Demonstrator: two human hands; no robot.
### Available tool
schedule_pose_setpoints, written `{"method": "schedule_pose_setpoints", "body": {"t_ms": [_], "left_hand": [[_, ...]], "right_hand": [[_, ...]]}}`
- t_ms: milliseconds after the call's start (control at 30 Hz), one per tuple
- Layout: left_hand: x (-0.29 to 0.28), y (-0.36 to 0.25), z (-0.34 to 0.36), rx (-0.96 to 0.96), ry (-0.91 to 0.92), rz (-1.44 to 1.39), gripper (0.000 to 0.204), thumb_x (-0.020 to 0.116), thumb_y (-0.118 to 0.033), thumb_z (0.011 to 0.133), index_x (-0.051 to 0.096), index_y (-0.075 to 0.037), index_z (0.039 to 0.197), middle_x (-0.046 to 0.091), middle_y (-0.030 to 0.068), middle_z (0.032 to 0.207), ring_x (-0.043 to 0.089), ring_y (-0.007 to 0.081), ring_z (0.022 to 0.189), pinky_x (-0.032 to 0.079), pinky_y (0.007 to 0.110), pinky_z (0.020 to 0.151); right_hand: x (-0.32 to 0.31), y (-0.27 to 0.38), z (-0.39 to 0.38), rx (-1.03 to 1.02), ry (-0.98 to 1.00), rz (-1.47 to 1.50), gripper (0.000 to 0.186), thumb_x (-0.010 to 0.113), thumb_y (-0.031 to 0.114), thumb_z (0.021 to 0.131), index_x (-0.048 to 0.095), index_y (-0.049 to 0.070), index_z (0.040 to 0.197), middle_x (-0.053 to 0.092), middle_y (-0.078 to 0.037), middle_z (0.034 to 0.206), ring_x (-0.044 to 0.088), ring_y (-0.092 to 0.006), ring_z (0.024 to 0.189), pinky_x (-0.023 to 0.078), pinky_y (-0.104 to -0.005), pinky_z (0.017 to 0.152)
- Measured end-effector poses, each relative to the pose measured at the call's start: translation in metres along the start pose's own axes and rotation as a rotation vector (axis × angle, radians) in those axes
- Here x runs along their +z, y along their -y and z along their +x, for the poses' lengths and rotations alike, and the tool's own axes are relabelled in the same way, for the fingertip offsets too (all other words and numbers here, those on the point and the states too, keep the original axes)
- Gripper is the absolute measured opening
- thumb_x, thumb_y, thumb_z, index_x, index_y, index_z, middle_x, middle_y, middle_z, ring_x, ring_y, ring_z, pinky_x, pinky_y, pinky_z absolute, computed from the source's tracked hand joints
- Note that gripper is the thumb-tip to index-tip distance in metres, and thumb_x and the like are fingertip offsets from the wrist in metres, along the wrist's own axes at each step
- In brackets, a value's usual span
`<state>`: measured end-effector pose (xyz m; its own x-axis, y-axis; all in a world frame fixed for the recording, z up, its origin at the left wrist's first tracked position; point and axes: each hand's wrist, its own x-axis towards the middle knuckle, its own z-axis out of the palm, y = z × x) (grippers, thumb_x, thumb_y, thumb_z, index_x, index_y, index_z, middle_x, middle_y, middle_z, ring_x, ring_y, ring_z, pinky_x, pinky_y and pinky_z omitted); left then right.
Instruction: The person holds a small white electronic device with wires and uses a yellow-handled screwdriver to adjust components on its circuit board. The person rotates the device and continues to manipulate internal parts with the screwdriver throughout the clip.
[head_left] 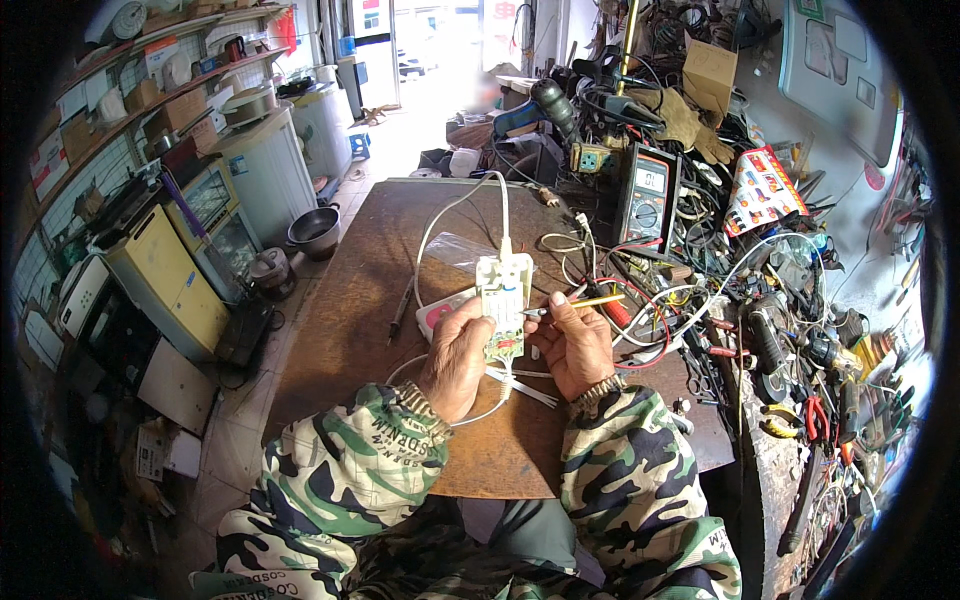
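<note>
My left hand (455, 362) is closed on an opened white plastic housing (506, 272) with a small green circuit board (504, 346) at its near end. White cords leave it at both ends; the far cord (503, 205) loops up and round to the left. In the fingers of my right hand (578, 350) is a slim pointed tool (600, 300) with a yellowish shaft; its metal tip touches or nearly touches the housing's right side. Under the left hand, a white and pink casing piece (437, 312) shows in part.
A dark pen-like rod (401, 310) and clear plastic bag (455, 250) lie on the brown table (340, 340). A multimeter (648, 200) stands at the back right, beside tangled wires and hand tools. Pliers (817, 418) lie farther right. A black pot (315, 232) sits on the floor at left.
</note>
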<state>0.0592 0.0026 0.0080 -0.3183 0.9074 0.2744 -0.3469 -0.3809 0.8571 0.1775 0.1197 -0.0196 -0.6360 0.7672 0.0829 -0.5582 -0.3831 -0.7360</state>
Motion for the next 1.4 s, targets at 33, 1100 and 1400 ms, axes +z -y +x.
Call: {"method": "schedule_pose_setpoints", "body": {"t_ms": [33,1100,1400], "left_hand": [[0.000,0.000,0.000,0.006,0.000,0.002,0.037,0.036,-0.009,0.096,0.052,0.005,0.127,0.065,0.0137,0.111,0.065,0.0179,0.099,0.050,0.030,0.090],[0.000,0.002,0.002,-0.038,-0.048,-0.024,0.033,0.047,-0.004,0.095,0.052,0.005,0.127,0.063,0.0135,0.118,0.063,0.0226,0.105,0.049,0.036,0.094],[0.001,0.006,0.001,-0.028,-0.028,-0.039,0.034,0.048,-0.007,0.096,0.052,0.005,0.127,0.063,0.0125,0.117,0.062,0.0215,0.105,0.048,0.036,0.095]], "right_hand": [[0.001,0.001,-0.001,0.004,-0.006,-0.007,0.017,0.062,0.021,0.095,0.061,0.005,0.088,0.066,-0.008,0.081,0.067,-0.0202,0.075,0.057,-0.0330,0.069],[0.012,0.002,-0.007,-0.128,-0.058,-0.104,0.019,0.066,0.020,0.093,0.063,0.001,0.090,0.069,-0.010,0.080,0.068,-0.0202,0.073,0.058,-0.0319,0.065],[0.014,0.001,-0.008,-0.126,-0.130,-0.091,0.018,0.068,0.018,0.091,0.062,0.002,0.083,0.062,-0.004,0.069,0.066,-0.0190,0.067,0.058,-0.0315,0.064]]}}
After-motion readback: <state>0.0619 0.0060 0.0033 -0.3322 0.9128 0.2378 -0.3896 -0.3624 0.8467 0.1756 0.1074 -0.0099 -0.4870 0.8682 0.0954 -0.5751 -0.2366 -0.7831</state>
